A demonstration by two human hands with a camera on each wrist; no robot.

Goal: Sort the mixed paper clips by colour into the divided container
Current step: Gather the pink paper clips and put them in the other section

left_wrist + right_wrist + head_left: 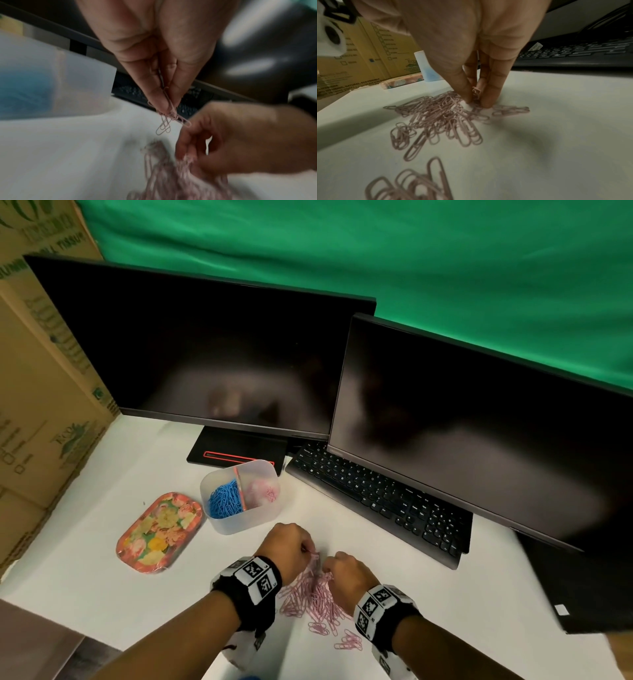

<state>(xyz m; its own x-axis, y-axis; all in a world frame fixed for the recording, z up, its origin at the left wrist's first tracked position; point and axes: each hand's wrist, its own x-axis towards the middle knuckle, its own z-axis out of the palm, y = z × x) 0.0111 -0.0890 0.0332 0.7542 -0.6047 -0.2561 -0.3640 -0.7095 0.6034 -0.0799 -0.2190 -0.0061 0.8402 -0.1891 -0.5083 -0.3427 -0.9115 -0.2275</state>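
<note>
Paper clips, pink, thin coated wire (313, 597): one loose heap on the white tabletop (102, 577), between the person's two wrists, with a few stragglers lying nearer the table edge. No blue clips can be seen left in the heap.

Step in hand, as judged: gathering the remaining pink clips for transfer. Sorting appears well advanced.

Left hand (291, 546): fingertips pressed together, pinching a small bunch of pink clips that dangles clear of the table; two or three loops hang below the fingertips in the left wrist view.

Right hand (346, 571): fingers pointing down into the far edge of the heap, thumb and fingertips closing on a few pink clips, at the table surface.

Divided container, translucent white plastic, rounded rectangle (239, 522): stands just beyond the hands. Left compartment holds blue paper clips (224, 498); right compartment holds pink ones; a thin pinkish-orange divider (239, 487) separates them.

Next move, as judged: carry each pinched bunch over the right compartment and release above the pink side, keeping clear of the divider. Clips interlock, so a lifted bunch may drag others along or shed some.

Also present: floral-patterned rounded tray (159, 532), left of the container; black keyboard (376, 501); two dark monitors (205, 350); cardboard boxes (41, 392); green cloth backdrop (411, 254).
</note>
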